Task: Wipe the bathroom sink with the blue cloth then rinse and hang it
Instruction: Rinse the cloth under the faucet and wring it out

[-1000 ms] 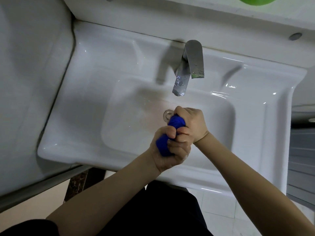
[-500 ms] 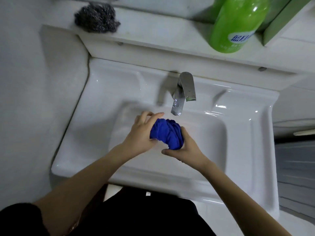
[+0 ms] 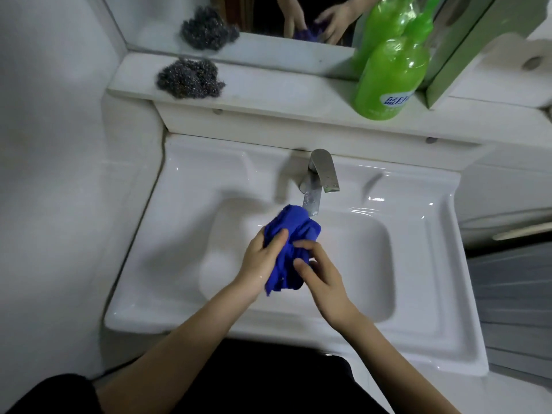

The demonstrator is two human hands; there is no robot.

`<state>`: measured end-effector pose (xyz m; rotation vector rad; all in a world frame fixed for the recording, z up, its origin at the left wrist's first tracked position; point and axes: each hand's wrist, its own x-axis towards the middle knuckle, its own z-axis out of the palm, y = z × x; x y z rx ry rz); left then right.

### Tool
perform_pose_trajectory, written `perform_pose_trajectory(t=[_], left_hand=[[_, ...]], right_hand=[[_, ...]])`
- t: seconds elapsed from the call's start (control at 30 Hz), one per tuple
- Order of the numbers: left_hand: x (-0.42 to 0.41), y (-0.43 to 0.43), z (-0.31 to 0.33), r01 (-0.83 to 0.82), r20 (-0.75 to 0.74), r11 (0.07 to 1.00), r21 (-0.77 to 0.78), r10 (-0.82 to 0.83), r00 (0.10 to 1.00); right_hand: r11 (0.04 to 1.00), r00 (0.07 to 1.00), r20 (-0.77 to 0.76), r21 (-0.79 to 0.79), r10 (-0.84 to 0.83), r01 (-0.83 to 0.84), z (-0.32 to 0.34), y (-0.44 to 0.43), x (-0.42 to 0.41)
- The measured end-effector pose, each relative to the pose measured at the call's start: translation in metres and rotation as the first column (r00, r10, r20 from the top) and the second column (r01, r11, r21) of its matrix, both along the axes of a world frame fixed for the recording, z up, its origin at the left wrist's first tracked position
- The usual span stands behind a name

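My left hand [image 3: 261,261] has its fingers curled under and round the bunched royal-blue cloth [image 3: 294,231], thumb laid across the top, so the wad sits cupped in my palm rather than dangling. My right hand [image 3: 324,283] comes in from the other side, forefinger and thumb bent and pinching a fold near the cloth's middle. The rest of that hand's fingers are hidden from me. Holding it from both sides like this lets me work or squeeze the bundle, which I judge to be the rinsing part of the job. The cloth hangs above the basin of the glossy white ceramic sink [image 3: 179,318], so any drips fall into the bowl. Its upper end is right at the mouth of the chrome tap [image 3: 321,174], where a stream would land, though I cannot tell whether water is running or whether cloth and spout touch. Behind the tap a white shelf [image 3: 268,91] carries a grey steel-wool scourer [image 3: 189,79] to the left and a bright green plastic bottle [image 3: 388,79] to the right, both well apart from my hands and out of the splash. Above them a mirror [image 3: 263,13] reflects the hands and cloth. Hanging comes after this, I think, and no hook or rail shows here.
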<state>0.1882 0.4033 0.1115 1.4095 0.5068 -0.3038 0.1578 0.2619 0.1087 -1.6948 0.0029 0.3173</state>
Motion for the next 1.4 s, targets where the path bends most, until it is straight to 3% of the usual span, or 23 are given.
perform_pose_trajectory(t=[0.07, 0.17, 0.23, 0.3, 0.37, 0.5, 0.57, 0.6, 0.7, 0.77, 0.87, 0.97, 1.1, 1.17, 1.23, 1.3, 1.4], left_hand=[[0.005, 0.011, 0.005, 0.009, -0.001, 1.000, 0.020, -0.009, 1.000], [0.008, 0.023, 0.017, 0.036, 0.028, 0.989, -0.145, -0.032, 0.999], [0.011, 0.029, 0.027, 0.090, 0.075, 0.983, -0.161, -0.078, 0.994], [0.013, 0.033, 0.037, 0.156, 0.145, 0.985, -0.075, -0.144, 0.979], [0.012, 0.032, 0.045, 0.193, 0.205, 0.981, 0.032, -0.195, 0.959], [0.000, 0.019, 0.045, 0.184, 0.349, 0.928, 0.324, -0.298, 0.889], [-0.007, 0.015, 0.042, 0.267, 0.370, 0.844, 0.466, -0.459, 0.808], [-0.010, 0.016, 0.041, 0.282, 0.363, 0.843, 0.458, -0.467, 0.806], [-0.008, 0.019, 0.046, 0.226, 0.277, 0.953, 0.202, -0.276, 0.920], [0.000, 0.021, 0.050, 0.180, 0.187, 0.975, 0.129, -0.202, 0.961], [0.010, 0.020, 0.050, 0.131, 0.095, 0.973, 0.192, -0.151, 0.984], [0.017, 0.022, 0.049, 0.073, 0.094, 0.961, 0.268, -0.101, 0.990], [0.024, 0.041, 0.053, -0.005, 0.157, 0.974, 0.228, -0.032, 0.987], [0.025, 0.052, 0.056, 0.006, 0.170, 0.978, 0.210, -0.043, 0.985], [0.025, 0.061, 0.057, 0.011, 0.186, 0.973, 0.232, -0.056, 0.981], [0.027, 0.072, 0.055, -0.009, 0.209, 0.961, 0.277, -0.051, 0.977], [0.030, 0.091, 0.046, -0.038, 0.235, 0.932, 0.359, -0.051, 0.971]], right_hand=[[0.995, 0.995, -0.030, 0.022, -0.097, 0.098, 0.001, -0.002, -0.002], [0.981, 0.976, -0.113, 0.038, -0.186, 0.191, 0.006, -0.005, 0.003], [0.979, 0.972, -0.118, -0.025, -0.202, 0.200, 0.013, -0.004, 0.009], [0.944, 0.966, 0.047, -0.206, -0.253, 0.257, 0.023, -0.003, 0.016], [0.948, 0.957, 0.151, -0.169, -0.247, 0.271, 0.037, 0.001, 0.021], [0.963, 0.981, -0.091, 0.195, -0.173, 0.188, 0.062, 0.020, 0.027], [0.944, 0.965, -0.104, 0.206, -0.242, 0.259, 0.065, 0.025, 0.025], [0.940, 0.958, -0.108, 0.189, -0.266, 0.283, 0.063, 0.027, 0.026], [0.950, 0.960, -0.115, 0.157, -0.254, 0.270, 0.059, 0.026, 0.025], [0.961, 0.970, -0.115, 0.153, -0.214, 0.230, 0.058, 0.026, 0.024], [0.964, 0.974, -0.107, 0.157, -0.198, 0.213, 0.053, 0.028, 0.020], [0.938, 0.954, -0.155, 0.200, -0.256, 0.284, 0.050, 0.023, 0.022], [0.761, 0.843, -0.414, 0.402, -0.344, 0.509, 0.044, 0.005, 0.030], [0.700, 0.840, -0.443, 0.490, -0.314, 0.520, 0.043, -0.004, 0.034], [0.763, 0.873, -0.385, 0.452, -0.300, 0.462, 0.046, -0.009, 0.037], [0.847, 0.881, -0.301, 0.285, -0.365, 0.448, 0.049, -0.013, 0.038], [0.881, 0.878, -0.094, 0.016, -0.470, 0.473, 0.053, -0.023, 0.039]])
